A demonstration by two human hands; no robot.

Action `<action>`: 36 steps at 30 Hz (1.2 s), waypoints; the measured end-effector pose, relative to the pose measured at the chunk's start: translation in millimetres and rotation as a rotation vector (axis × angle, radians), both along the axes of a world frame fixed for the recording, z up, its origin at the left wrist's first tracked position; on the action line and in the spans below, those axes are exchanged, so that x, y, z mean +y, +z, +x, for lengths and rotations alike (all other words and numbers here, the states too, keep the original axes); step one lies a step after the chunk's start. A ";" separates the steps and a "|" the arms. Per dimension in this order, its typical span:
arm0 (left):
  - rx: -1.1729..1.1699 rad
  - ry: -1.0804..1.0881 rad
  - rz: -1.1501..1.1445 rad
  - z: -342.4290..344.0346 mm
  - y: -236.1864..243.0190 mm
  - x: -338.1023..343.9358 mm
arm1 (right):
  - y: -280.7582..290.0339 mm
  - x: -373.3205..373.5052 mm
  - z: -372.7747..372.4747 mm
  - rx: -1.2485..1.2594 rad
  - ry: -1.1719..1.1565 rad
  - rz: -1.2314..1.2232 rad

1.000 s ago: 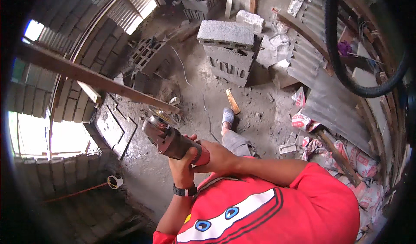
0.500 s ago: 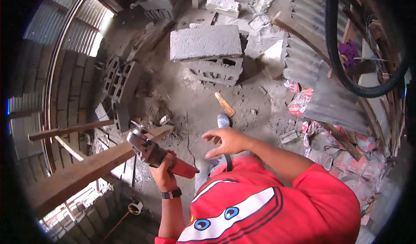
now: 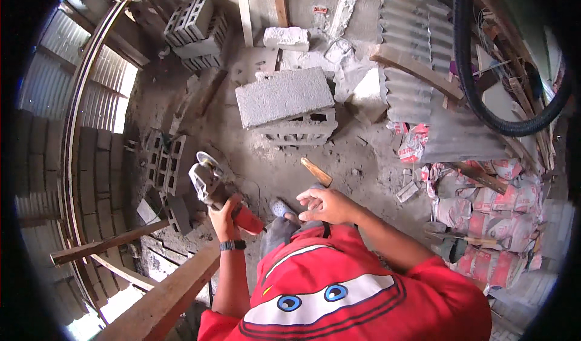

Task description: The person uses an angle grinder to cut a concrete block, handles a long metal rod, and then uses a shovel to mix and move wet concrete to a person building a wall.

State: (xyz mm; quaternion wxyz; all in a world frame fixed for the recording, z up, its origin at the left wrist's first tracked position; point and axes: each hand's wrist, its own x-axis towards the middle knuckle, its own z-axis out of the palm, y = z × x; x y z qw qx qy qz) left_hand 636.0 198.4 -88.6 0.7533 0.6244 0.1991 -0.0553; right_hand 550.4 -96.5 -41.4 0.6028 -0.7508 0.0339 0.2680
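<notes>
My left hand (image 3: 223, 217) grips an angle grinder (image 3: 206, 182) with a metal head, a bare disc side facing up and a red rear body. To the right of it, my right hand (image 3: 325, 205) has loosely bent, separated fingers, with nothing visible in it, in front of my torso. Beyond that hand a short piece of wood (image 3: 316, 171) lies on the dusty floor, near my sandalled foot (image 3: 281, 209). Farther forward, a concrete block (image 3: 278, 96) rests slightly askew on hollow blocks (image 3: 296, 136).
Block piles stand at back left (image 3: 193, 26) and left (image 3: 163, 162). Timber beams (image 3: 169, 292) cross at lower left beside a block wall (image 3: 97, 177). Corrugated sheets (image 3: 405, 32), red-and-white sacks (image 3: 490, 208) and scrap wood crowd the right, under a black looped hose (image 3: 508, 123).
My right hand has let go of the grinder and moved right. The grinder stays in my left hand, tilted more upright. My view has shifted, showing more of the back wall and floor.
</notes>
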 end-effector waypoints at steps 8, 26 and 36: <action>-0.005 -0.051 0.018 82.0 -0.4 0.1 | -70.1 -27.3 46.7 0.056 -0.567 0.373; 0.171 0.078 0.149 178.1 23.6 10.9 | -285.2 -35.6 272.9 0.525 -1.422 0.817; 0.218 -0.071 0.156 226.6 26.6 0.9 | -261.3 -34.7 329.8 0.693 -1.749 0.621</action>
